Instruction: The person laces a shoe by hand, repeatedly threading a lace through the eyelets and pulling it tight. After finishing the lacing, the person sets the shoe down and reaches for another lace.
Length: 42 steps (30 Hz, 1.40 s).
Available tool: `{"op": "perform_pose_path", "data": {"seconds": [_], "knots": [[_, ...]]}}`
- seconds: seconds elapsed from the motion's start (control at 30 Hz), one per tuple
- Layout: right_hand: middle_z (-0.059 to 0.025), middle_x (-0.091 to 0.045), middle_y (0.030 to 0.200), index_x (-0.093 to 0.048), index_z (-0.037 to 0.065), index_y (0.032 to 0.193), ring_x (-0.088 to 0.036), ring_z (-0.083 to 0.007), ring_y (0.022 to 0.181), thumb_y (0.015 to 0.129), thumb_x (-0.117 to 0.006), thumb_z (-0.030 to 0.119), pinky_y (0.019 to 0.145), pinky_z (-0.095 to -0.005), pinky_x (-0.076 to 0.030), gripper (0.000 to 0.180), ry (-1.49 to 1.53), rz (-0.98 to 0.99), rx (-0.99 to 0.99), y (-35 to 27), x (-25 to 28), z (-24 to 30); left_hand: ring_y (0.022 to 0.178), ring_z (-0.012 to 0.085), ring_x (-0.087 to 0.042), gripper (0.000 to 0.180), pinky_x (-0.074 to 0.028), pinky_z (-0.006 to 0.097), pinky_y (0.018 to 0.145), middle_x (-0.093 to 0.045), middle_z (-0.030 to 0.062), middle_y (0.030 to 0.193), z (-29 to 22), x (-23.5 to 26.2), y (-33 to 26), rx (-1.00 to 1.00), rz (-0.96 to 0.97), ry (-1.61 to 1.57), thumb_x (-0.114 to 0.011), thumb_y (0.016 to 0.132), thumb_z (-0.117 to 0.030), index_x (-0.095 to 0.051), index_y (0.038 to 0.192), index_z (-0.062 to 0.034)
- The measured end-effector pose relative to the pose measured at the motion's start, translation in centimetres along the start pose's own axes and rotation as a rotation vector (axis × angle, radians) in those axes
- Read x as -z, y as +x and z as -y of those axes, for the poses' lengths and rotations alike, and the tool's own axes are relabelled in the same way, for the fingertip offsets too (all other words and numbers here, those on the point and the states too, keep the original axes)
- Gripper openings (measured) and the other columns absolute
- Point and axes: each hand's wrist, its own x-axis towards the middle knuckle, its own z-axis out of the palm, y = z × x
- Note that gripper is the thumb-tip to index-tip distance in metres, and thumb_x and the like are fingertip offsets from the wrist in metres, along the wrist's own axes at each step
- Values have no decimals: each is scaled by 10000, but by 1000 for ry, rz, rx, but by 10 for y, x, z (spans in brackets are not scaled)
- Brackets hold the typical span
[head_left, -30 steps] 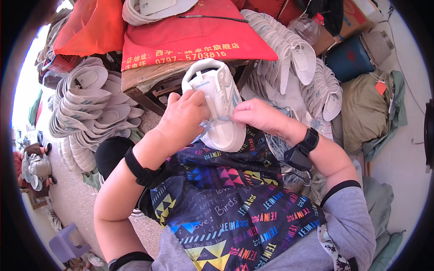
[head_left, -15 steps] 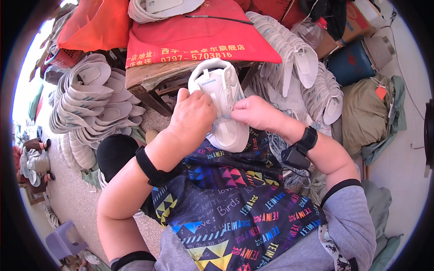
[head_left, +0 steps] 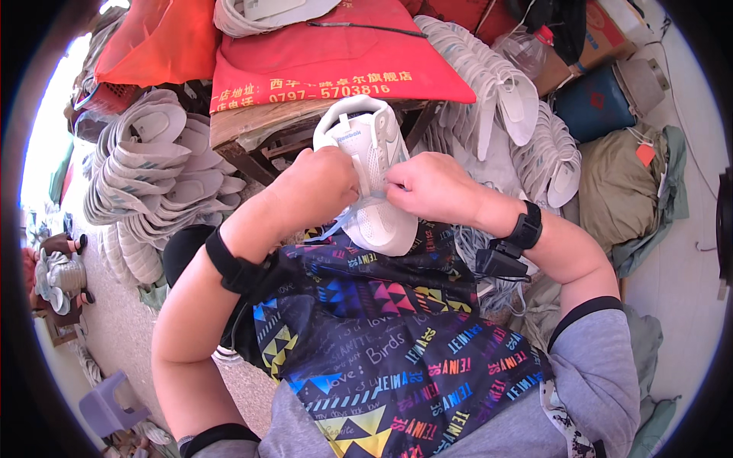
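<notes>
Grip at the right hand (head_left: 435, 189) pinches the thin pale-blue lace (head_left: 337, 223), the left hand (head_left: 324, 183) curls with its hold hidden, and I'd draw evenly, untwisted, across the white mesh sneaker (head_left: 385, 229) above the dark printed apron (head_left: 359, 336).

Bright all round you — white glare (head_left: 42, 156) at your far left, pale shoe (head_left: 385, 229) well lit, shadow under the wooden table (head_left: 237, 131), edges bowed, black corners (head_left: 15, 15).

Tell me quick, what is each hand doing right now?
Left hand: closed, fingers curled at the white shoe; its exact grip is hidden.
Right hand: closed, fingertips pinched near the pale lace; holding it cannot be confirmed.
</notes>
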Motion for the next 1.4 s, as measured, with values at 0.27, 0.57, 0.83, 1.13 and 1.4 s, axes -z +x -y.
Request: {"op": "perform_pose_path", "data": {"seconds": [0.27, 0.57, 0.83, 1.13, 1.4], "knots": [[-138, -615, 1127, -582, 41, 936, -596, -318, 1032, 771, -721, 169, 819, -464, -475, 251, -352, -114, 347, -1, 15, 9, 797, 341, -657, 195, -526, 451, 743, -663, 143, 788, -12, -3, 12, 178, 96, 103, -596, 810, -190, -715, 755, -45], [-100, -507, 1065, -556, 29, 1026, -532, -323, 1066, 687, -811, 177, 913, -414, -468, 449, -276, 259, 356, 22, 40, 3, 801, 323, -647, 177, -515, 421, 721, -658, 133, 825, -3, -3, 8, 225, -139, -75, -625, 850, -194, -715, 824, -44], [-129, -521, 1088, -604, 14, 953, -551, -337, 1039, 660, -769, 36, 892, -406, -498, 337, -127, 267, 505, 21, 32, -30, 827, 376, -608, 118, -493, 445, 741, -636, 173, 895, -40, -19, 16, 152, -609, -524, -610, 878, -105, -641, 929, -3], [-129, -497, 1052, -562, -1, 939, -521, -346, 1027, 644, -782, 26, 885, -412, -474, 369, -104, 80, 378, 4, 20, -28, 939, 325, -602, 168, -462, 466, 803, -624, 150, 955, -24, -22, 27, 213, -400, -502, -647, 849, -181, -703, 957, -64], [-117, -527, 993, -549, 7, 855, -549, -338, 976, 657, -753, 59, 814, -419, -499, 289, -65, -35, 378, -2, 16, -25, 995, 237, -496, 184, -356, 418, 871, -495, 69, 959, -39, -17, 22, 212, -247, -64, -655, 857, -281, -729, 936, -132]]}}
